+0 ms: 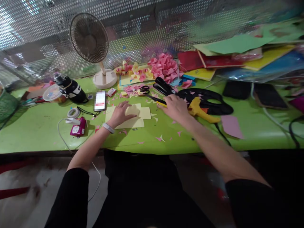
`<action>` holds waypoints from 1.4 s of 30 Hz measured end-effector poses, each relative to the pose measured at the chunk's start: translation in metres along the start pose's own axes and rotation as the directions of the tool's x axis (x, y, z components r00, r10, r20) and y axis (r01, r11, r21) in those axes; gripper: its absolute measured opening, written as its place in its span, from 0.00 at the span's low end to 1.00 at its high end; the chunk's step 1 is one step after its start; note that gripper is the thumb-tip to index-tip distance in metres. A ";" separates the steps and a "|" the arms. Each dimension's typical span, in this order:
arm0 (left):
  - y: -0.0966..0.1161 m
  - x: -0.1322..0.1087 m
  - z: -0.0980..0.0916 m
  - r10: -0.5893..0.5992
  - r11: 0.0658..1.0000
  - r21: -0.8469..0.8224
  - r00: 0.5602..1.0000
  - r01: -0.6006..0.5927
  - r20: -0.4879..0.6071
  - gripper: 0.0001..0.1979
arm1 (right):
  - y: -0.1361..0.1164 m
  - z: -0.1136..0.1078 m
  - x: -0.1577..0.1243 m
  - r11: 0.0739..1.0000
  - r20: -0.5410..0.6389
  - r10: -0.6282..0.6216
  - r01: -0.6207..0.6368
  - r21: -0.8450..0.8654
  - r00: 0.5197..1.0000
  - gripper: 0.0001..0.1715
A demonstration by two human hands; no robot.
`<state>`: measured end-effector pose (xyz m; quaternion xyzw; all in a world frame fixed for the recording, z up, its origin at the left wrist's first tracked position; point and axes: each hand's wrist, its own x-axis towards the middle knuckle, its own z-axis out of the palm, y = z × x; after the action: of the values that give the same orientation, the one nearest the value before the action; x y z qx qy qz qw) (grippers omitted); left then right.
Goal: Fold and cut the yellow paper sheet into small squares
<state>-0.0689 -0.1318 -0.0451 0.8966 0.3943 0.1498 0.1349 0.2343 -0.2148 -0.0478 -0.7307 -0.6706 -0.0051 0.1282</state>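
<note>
Left hand [122,114] lies flat, fingers spread, pinning the yellow paper [129,117] at the table's [35,129] middle, while the right hand [175,107], just right of the sheet, curls over a yellow-handled tool [158,101] whose long axis points up-left toward the scissors [142,89].

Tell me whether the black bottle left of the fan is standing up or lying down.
Lying down. The black bottle rests on its side on the green table, its cap pointing toward the upper left, beside the fan.
</note>
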 end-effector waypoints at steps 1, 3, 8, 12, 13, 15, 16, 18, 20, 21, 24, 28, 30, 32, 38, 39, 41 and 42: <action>-0.002 0.005 0.006 -0.007 1.000 -0.001 1.000 0.007 0.020 0.35 | 0.003 0.006 0.001 1.000 0.021 0.003 -0.002 -0.015 1.000 0.27; -0.005 0.011 0.013 -0.032 0.999 -0.016 0.998 0.033 0.050 0.38 | 0.007 0.017 0.003 1.000 0.040 0.008 -0.008 -0.004 0.999 0.26; -0.008 0.012 0.017 -0.061 0.995 -0.075 0.994 0.068 0.089 0.37 | 0.017 0.027 0.010 0.997 0.019 -0.006 0.005 0.072 1.000 0.23; -0.008 0.011 0.017 -0.098 0.992 -0.071 0.990 0.106 0.104 0.36 | 0.025 0.024 0.007 0.988 0.044 -0.055 0.048 0.145 0.997 0.22; -0.008 0.010 0.017 -0.107 0.990 -0.075 0.989 0.115 0.103 0.35 | 0.027 0.022 0.005 0.986 0.046 -0.059 0.051 0.161 0.997 0.22; -0.008 0.010 0.018 -0.112 0.987 -0.103 0.989 0.121 0.094 0.33 | 0.029 0.019 0.000 0.982 0.040 -0.050 0.042 0.183 0.998 0.22; -0.008 0.010 0.019 -0.110 0.986 -0.120 0.990 0.119 0.085 0.33 | 0.029 0.017 -0.002 0.982 0.035 -0.045 0.038 0.187 0.998 0.22; -0.008 0.009 0.019 -0.100 0.984 -0.144 0.993 0.109 0.069 0.35 | 0.030 0.011 -0.008 0.983 0.029 -0.052 0.046 0.177 0.998 0.22; -0.008 0.008 0.019 -0.086 0.986 -0.136 0.994 0.095 0.071 0.38 | 0.033 0.004 -0.013 0.986 0.027 -0.079 0.075 0.147 0.996 0.22; -0.008 0.008 0.018 -0.078 0.988 -0.124 0.994 0.088 0.077 0.39 | 0.036 0.000 -0.016 0.987 0.027 -0.096 0.092 0.132 0.995 0.22; -0.008 0.008 0.018 -0.063 0.994 -0.089 0.994 0.071 0.090 0.39 | 0.046 -0.009 -0.024 0.983 0.017 -0.144 0.140 0.121 0.989 0.23; -0.012 0.008 0.021 -0.091 0.993 -0.070 0.995 0.093 0.036 0.40 | 0.059 -0.010 -0.030 0.971 -0.023 -0.188 0.190 0.148 0.982 0.23; -0.015 0.008 0.022 -0.101 0.994 -0.046 0.995 0.102 0.008 0.40 | 0.062 -0.009 -0.031 0.963 -0.043 -0.205 0.209 0.167 0.978 0.23; -0.017 0.008 0.023 -0.099 0.995 -0.018 0.995 0.099 -0.005 0.40 | 0.062 -0.008 -0.032 0.957 -0.059 -0.214 0.222 0.188 0.975 0.22; -0.017 0.007 0.024 -0.090 0.996 0.005 0.996 0.089 0.018 0.41 | 0.057 -0.011 -0.035 0.941 -0.084 -0.244 0.257 0.219 0.966 0.21; -0.017 0.006 0.024 -0.091 0.996 0.002 0.996 0.091 0.019 0.41 | 0.056 -0.011 -0.035 0.943 -0.095 -0.233 0.249 0.220 0.968 0.21; -0.017 0.006 0.025 -0.090 0.996 -0.007 0.996 0.091 0.016 0.41 | 0.056 -0.012 -0.035 0.947 -0.115 -0.210 0.231 0.223 0.971 0.22; -0.018 0.006 0.025 -0.088 0.996 -0.014 0.996 0.089 0.017 0.40 | 0.055 -0.012 -0.035 0.946 -0.117 -0.210 0.232 0.228 0.971 0.22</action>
<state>-0.0674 -0.1188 -0.0731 0.8784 0.4315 0.1394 0.1512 0.2868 -0.2553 -0.0521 -0.6289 -0.7375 0.0281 0.2445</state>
